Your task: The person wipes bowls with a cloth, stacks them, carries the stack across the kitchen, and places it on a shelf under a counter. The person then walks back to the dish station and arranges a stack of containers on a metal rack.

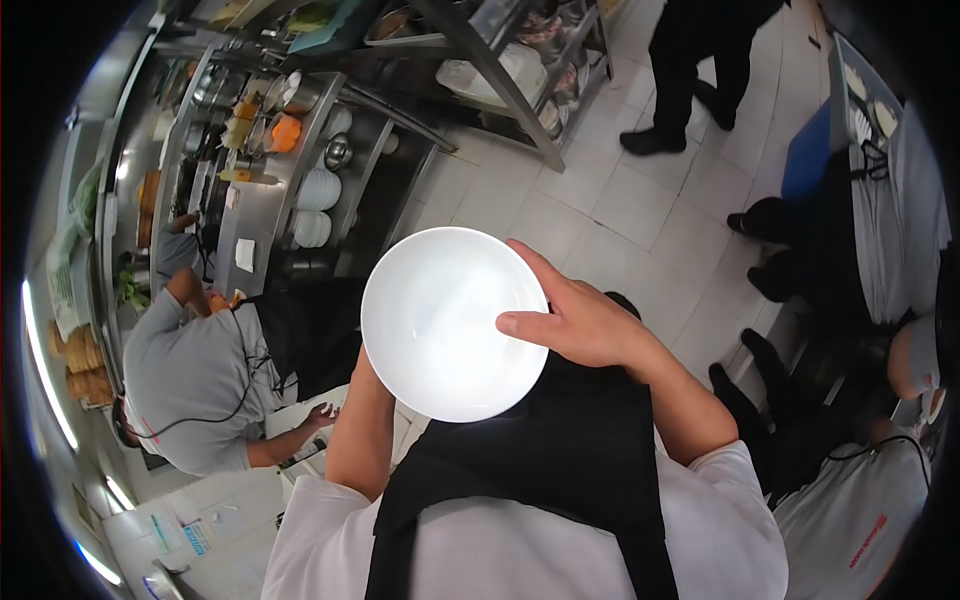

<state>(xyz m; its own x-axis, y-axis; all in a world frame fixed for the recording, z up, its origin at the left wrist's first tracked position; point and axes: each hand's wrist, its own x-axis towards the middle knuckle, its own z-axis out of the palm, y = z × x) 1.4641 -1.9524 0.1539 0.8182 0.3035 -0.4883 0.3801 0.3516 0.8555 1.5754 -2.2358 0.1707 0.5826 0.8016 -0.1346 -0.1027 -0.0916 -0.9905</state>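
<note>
White bowl (445, 340) over pale tiled floor (560, 230), steel rack (502, 85) beyond.

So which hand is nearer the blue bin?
Right. The right hand holds the bowl on the side towards the bin; the left hand, mostly hidden behind the bowl, is farther off.

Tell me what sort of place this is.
Most likely a restaurant kitchen: stacked white dishes sit below a steel counter holding bottles and containers, and a co-worker beside it wears a black apron.
</note>
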